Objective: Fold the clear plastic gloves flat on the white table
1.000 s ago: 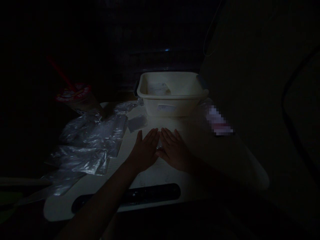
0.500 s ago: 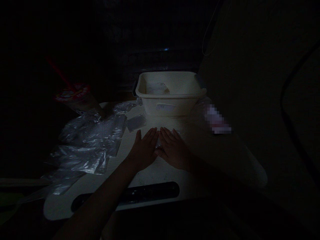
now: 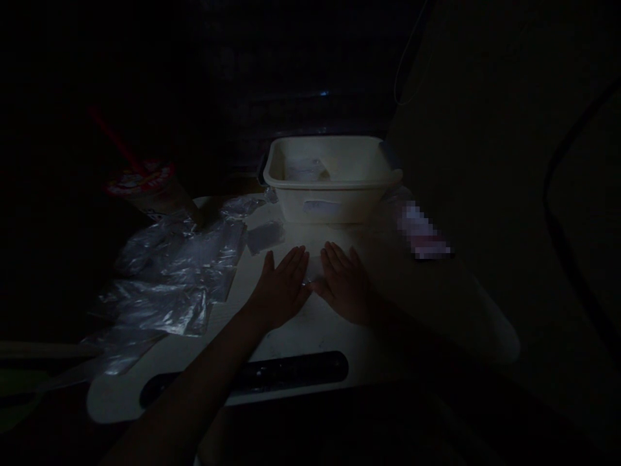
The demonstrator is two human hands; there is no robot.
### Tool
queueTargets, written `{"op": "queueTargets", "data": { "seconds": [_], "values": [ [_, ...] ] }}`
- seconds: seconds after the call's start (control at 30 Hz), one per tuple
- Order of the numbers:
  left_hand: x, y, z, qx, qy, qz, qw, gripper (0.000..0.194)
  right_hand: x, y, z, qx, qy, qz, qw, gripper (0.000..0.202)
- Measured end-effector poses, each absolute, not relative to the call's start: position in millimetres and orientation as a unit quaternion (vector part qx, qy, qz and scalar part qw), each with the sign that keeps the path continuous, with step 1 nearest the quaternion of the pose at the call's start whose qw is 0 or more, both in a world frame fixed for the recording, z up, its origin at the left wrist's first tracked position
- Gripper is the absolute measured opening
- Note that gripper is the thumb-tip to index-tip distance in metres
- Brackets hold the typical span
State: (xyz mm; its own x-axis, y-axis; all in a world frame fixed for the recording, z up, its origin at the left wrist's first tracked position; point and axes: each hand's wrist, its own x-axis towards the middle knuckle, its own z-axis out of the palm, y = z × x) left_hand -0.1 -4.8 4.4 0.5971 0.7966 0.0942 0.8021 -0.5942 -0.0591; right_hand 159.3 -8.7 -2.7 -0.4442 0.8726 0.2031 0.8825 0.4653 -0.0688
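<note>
My left hand (image 3: pixel 284 285) lies flat, palm down, with its fingers stretched forward and its thumb apart. Beside it my right hand (image 3: pixel 343 281) is also palm down and flat, fingers pointing forward, its thumb reaching toward the left hand. Between and partly beneath them is a small clear plastic piece (image 3: pixel 315 266), perhaps a little bag; the hands hide much of it. Both hands rest on the pale tabletop (image 3: pixel 295 336). Just beyond the left fingertips lies a small greyish plastic packet (image 3: pixel 266 237).
A cream plastic tub (image 3: pixel 334 206) with plastic inside stands at the back. Crumpled clear plastic bags (image 3: pixel 165 278) cover the left side, near a cup (image 3: pixel 160 194) with a red straw. A blurred-out item (image 3: pixel 422 232) lies right. A dark slot (image 3: pixel 291 372) runs along the front edge.
My right hand has slid a little to the right, widening the gap between the hands and showing more of the clear plastic. My left hand has hardly moved.
</note>
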Motion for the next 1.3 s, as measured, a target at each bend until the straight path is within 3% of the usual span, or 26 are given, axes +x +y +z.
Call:
{"op": "queueTargets", "data": {
  "seconds": [0.9,1.17,1.3],
  "values": [
    [0.9,-4.1,3.0,-0.889,-0.452,-0.032,0.064,0.050,173.6,-0.8,-8.5,-0.639,-0.758,-0.052,0.119,0.063],
    [-0.6,-4.1,2.8,-0.893,-0.445,-0.037,0.051,0.050,193.2,21.6,0.6,-0.571,-0.800,0.000,0.184,0.028],
    [-0.9,-3.9,3.6,-0.899,-0.435,-0.038,0.037,0.050,194.8,26.5,2.0,-0.569,-0.795,0.047,0.204,0.023]
  ]
}}
